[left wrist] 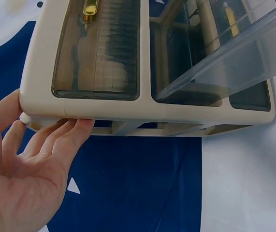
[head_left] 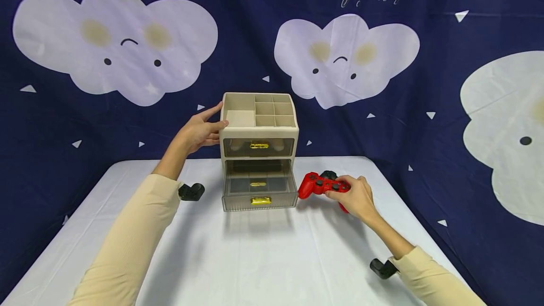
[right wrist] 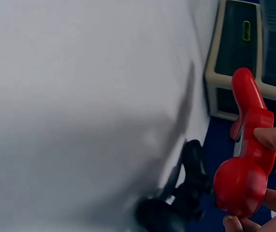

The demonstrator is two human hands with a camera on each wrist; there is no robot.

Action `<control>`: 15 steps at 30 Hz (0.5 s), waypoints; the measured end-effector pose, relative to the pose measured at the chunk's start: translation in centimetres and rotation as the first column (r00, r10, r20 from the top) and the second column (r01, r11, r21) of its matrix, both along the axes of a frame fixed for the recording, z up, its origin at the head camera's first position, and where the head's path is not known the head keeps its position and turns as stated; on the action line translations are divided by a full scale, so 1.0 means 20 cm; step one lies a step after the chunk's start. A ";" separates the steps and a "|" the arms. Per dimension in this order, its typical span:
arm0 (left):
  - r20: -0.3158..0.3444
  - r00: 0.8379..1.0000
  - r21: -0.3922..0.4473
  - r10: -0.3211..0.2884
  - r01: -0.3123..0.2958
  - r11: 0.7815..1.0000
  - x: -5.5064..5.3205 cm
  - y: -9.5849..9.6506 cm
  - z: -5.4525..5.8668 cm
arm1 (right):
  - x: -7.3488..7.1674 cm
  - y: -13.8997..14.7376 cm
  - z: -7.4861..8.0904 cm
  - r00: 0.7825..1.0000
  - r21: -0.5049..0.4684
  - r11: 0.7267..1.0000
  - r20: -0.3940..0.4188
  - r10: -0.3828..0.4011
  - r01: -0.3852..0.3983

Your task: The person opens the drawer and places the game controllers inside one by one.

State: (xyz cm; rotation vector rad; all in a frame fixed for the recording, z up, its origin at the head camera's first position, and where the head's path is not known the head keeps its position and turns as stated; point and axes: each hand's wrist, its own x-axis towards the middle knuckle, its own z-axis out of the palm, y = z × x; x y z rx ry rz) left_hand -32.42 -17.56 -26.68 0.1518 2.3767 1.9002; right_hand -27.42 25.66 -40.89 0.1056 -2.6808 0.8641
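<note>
A cream drawer organizer [head_left: 260,130] stands on the table, its see-through middle drawer [head_left: 238,201] pulled out. My left hand [head_left: 199,131] grips the organizer's upper left edge, one finger over the rim and others along the side wall, as the left wrist view [left wrist: 36,164] also shows. To the right of the open drawer, my right hand [head_left: 356,196] holds a red game controller [head_left: 312,183] by its right half. In the right wrist view, the thumb presses the controller's body [right wrist: 241,186]. A black game controller [right wrist: 193,169] lies just behind the red one.
Small compartments [head_left: 274,110] divide the organizer's top. Its upper drawer [head_left: 238,147], with a gold handle, is closed, and so is the bottom one. White cloth covers the table [head_left: 259,259]. A dark blue curtain [head_left: 246,37] with clouds hangs behind.
</note>
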 end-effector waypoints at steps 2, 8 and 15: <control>0.000 1.000 -0.001 0.001 -0.001 1.000 0.00 0.00 0.00 | 0.00 0.01 0.03 1.000 0.001 1.000 -0.010 -0.005 0.005; 0.000 1.000 -0.003 0.002 -0.002 1.000 0.00 0.00 0.00 | -0.01 0.02 0.12 0.999 0.015 1.000 -0.049 -0.012 0.012; 0.000 1.000 0.001 0.006 -0.006 1.000 0.00 0.00 0.00 | -0.01 0.00 0.24 0.996 0.028 0.999 -0.091 0.022 -0.019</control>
